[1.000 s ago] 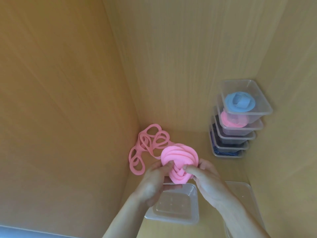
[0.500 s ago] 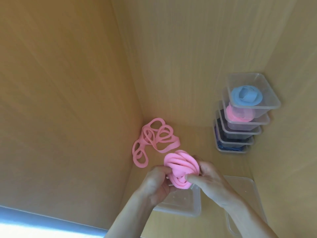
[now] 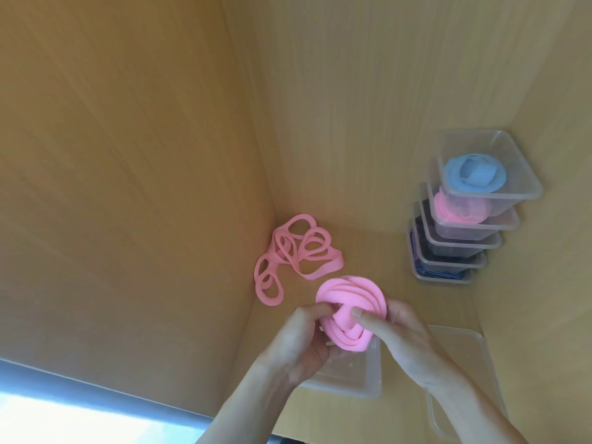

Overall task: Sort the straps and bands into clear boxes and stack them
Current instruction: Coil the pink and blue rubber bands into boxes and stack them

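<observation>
The step in hand was judged to be the packing of one more band. A flat pink rubber band wound into a round coil (image 3: 349,302) was held just above the far rim of an open empty clear plastic box (image 3: 352,376), which stood on the light wooden shelf floor (image 3: 368,257). The coil was gripped from both sides. The left hand (image 3: 298,344) was closed on its 9 o'clock edge with curled fingers, and the right hand (image 3: 397,331) on its 3 o'clock edge, with the thumb pressed on the middle. Nothing else was held.

For the next move, it was judged that the coil must be lowered toward 6 o'clock into the box and kept pressed down at release, because a wound band would probably spring open. Afterwards the box would have to be set on the stack of clear boxes (image 3: 480,232) at 2 o'clock.

The things were counted as follows. One loose pink strap with many loops (image 3: 288,254) lay at 11 o'clock from the hands, against the left wall (image 3: 128,187). Five boxes seemed to be in the stack, though the lower rims were too close together to be counted surely. One blue coiled band (image 3: 474,176) was seen in the top box and one second pink coil (image 3: 448,209) in the box below. One further clear plastic piece (image 3: 461,363) lay flat at 4 o'clock.
</observation>
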`<state>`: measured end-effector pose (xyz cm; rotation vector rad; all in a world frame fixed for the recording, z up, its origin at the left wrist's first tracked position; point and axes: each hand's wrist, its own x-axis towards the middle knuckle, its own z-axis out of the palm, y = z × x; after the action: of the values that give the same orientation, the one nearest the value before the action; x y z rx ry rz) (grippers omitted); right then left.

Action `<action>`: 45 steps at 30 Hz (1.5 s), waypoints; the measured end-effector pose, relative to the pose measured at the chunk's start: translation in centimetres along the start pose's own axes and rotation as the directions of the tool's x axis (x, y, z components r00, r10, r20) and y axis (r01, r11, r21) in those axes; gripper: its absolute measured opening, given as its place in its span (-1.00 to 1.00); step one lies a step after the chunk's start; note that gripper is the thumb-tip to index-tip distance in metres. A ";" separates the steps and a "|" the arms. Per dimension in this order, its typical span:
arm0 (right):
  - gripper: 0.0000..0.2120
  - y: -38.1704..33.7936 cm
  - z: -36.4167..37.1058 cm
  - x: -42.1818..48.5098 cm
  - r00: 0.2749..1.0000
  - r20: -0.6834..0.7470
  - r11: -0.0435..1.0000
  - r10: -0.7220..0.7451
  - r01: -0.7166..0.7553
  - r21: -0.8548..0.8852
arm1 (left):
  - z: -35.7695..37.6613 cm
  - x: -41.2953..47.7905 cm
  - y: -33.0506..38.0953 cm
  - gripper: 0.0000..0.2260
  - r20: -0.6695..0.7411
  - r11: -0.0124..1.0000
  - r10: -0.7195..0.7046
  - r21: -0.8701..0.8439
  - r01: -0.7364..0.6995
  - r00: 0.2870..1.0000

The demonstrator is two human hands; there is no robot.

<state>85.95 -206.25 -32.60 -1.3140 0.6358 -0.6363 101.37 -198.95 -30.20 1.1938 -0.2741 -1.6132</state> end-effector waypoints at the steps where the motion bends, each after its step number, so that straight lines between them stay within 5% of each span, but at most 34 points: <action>1: -0.59 -0.1 0.2 0.0 1.000 -0.018 0.999 0.009 -0.008 0.034 | 0.2 0.0 0.0 -0.52 -0.001 1.000 -0.008 0.010 0.008 1.000; 10: -0.59 0.1 0.5 0.1 0.982 -0.067 0.919 0.178 -0.142 0.368 | -0.6 0.0 0.6 -0.58 0.047 0.993 0.086 0.071 -0.089 0.995; 16: -0.38 0.2 0.6 0.0 0.966 -0.187 0.869 0.180 -0.066 0.491 | -1.7 -0.5 0.5 -0.49 0.093 0.982 0.180 0.033 -0.184 0.979; 23: -0.60 0.7 1.0 -0.1 0.975 -0.165 0.842 0.149 -0.038 0.538 | -2.1 -1.0 0.3 -0.41 0.172 0.980 0.198 -0.006 -0.200 0.965; 26: -0.60 0.5 1.7 0.0 0.973 -0.208 0.880 0.097 0.014 0.475 | -2.4 -0.8 0.2 -0.45 0.168 0.978 0.208 -0.038 -0.204 0.964; 29: -0.61 0.5 3.0 -0.1 0.954 -0.298 0.967 -0.031 0.104 0.234 | -2.5 -0.5 0.4 -0.44 0.137 0.981 0.195 -0.044 -0.190 0.971; 33: -0.70 1.2 3.2 -0.6 0.959 -0.275 0.993 -0.061 0.086 0.080 | -2.9 -0.6 1.0 -0.42 0.126 0.982 0.134 0.117 -0.149 0.983; 39: -0.54 0.1 -0.4 -1.3 0.998 -0.029 0.992 0.058 -0.061 -0.111 | -4.1 -1.0 1.2 -0.54 0.062 0.943 0.122 0.303 -0.135 0.991; 45: -0.32 0.3 0.5 -1.7 0.958 0.047 0.937 0.282 -0.265 -0.229 | -4.1 -1.1 1.1 -0.68 0.104 0.797 0.098 0.588 -0.140 0.990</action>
<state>85.20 -204.59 -32.71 -1.4159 0.8250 -0.2893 105.21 -196.95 -30.78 1.5519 -0.9411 -1.4986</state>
